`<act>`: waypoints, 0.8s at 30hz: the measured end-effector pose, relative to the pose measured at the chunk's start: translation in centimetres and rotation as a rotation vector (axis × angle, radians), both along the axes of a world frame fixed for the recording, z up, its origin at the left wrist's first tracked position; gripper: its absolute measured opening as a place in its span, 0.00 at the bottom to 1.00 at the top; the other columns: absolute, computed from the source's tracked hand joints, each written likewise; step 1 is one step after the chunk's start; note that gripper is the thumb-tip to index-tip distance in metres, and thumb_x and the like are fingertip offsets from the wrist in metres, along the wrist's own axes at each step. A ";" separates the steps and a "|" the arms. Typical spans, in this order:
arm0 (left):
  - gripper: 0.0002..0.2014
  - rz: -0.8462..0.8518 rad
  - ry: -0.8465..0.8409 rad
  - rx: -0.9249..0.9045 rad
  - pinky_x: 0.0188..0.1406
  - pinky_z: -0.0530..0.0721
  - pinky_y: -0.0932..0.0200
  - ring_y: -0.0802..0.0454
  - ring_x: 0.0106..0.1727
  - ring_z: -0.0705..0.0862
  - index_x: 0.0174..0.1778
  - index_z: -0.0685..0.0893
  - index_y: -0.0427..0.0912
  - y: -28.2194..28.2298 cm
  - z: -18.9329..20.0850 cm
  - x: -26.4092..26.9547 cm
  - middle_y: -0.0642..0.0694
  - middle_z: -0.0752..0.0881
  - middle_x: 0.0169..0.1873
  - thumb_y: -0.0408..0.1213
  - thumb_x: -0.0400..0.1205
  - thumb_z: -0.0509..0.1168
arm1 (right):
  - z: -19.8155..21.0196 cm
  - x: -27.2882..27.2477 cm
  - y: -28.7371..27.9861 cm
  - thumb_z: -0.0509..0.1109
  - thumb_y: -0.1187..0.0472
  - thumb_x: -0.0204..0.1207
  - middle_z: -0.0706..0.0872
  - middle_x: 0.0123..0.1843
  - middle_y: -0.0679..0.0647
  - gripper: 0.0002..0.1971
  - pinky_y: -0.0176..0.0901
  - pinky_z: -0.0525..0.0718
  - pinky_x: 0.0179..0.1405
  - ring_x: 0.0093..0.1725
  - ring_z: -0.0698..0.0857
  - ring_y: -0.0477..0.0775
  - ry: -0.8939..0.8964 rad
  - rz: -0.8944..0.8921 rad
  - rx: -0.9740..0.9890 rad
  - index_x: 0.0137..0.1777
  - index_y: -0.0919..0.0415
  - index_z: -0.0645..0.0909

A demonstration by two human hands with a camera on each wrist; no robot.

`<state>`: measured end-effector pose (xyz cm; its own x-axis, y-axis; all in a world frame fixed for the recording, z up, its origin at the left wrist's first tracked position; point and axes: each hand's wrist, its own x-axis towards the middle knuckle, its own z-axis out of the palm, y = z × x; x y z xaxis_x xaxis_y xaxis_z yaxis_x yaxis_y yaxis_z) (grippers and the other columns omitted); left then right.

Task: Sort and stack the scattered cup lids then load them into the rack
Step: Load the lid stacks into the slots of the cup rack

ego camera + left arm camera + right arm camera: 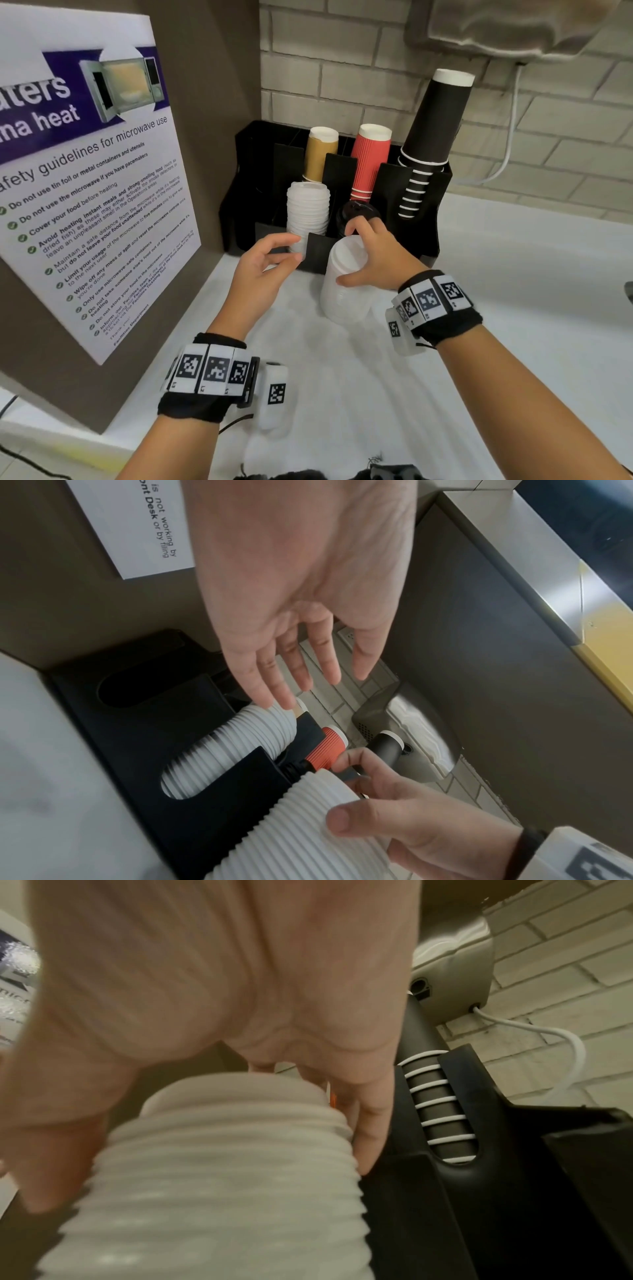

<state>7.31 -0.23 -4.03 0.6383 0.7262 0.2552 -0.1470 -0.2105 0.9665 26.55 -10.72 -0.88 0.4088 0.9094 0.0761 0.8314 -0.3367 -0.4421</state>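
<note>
White desk (pixel 513 308) carries everything; black rack (pixel 423 212) sits at its far left corner, against the brick wall and beside a board w/ a microwave poster (pixel 85 192).

Rack contents, back row: tan cups (pixel 320 154), red ribbed cups (pixel 371 161), tall black cup stack (pixel 435 126) in the rightmost slot. Front row: white lids (pixel 307 212) already fill the left slot; black lids (pixel 356 214) sit low in the next slot, just behind my right hand.

Loose lid stack (pixel 346 284) stands on the desk, touching or nearly touching the rack's front wall, long axis leaning top-first twd the rack. My right hand (pixel 371 253) grips its upper end, thumb on the near side, fingers curled over the far side. So the stack is directly under that hand, and the open slots lie up and fwd of it.

Left hand (pixel 263 263) is empty, fingers loosely curved, hovering just left of the stack and in front of the loaded white lids. It's the nearer one to those, I reckon free to steady the stack's base.

Which slot suits these lids I can't tell from here; the rack's far-left compartment (pixel 137 688) looks empty.
</note>
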 end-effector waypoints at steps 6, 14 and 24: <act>0.13 0.008 0.016 0.006 0.58 0.80 0.67 0.63 0.54 0.85 0.56 0.84 0.56 -0.3 0.0 -0.1 0.54 0.86 0.57 0.32 0.82 0.69 | 0.1 -0.2 -0.1 0.84 0.53 0.58 0.67 0.63 0.52 0.36 0.55 0.79 0.61 0.61 0.72 0.61 0.006 -0.003 0.039 0.63 0.49 0.67; 0.31 -0.120 0.027 -0.033 0.59 0.83 0.67 0.63 0.63 0.83 0.68 0.74 0.66 -2.0 0.3 0.5 0.58 0.80 0.67 0.40 0.73 0.77 | 2.8 -1.7 -1.4 0.85 0.56 0.59 0.72 0.60 0.51 0.33 0.28 0.72 0.55 0.60 0.74 0.48 0.202 0.051 0.348 0.60 0.49 0.69; 0.49 -0.303 -0.067 -0.095 0.72 0.79 0.44 0.51 0.69 0.82 0.80 0.65 0.56 -3.3 0.7 0.9 0.48 0.78 0.72 0.37 0.64 0.82 | 3.1 -4.6 -3.6 0.78 0.44 0.62 0.83 0.59 0.45 0.31 0.37 0.82 0.56 0.60 0.82 0.42 0.556 0.131 0.338 0.66 0.43 0.72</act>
<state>8.24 -3.55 -3.30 0.8133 0.5280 0.2442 -0.2529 -0.0572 0.9658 21.91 -14.36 2.25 0.3576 0.9173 0.1755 0.4737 -0.0162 -0.8805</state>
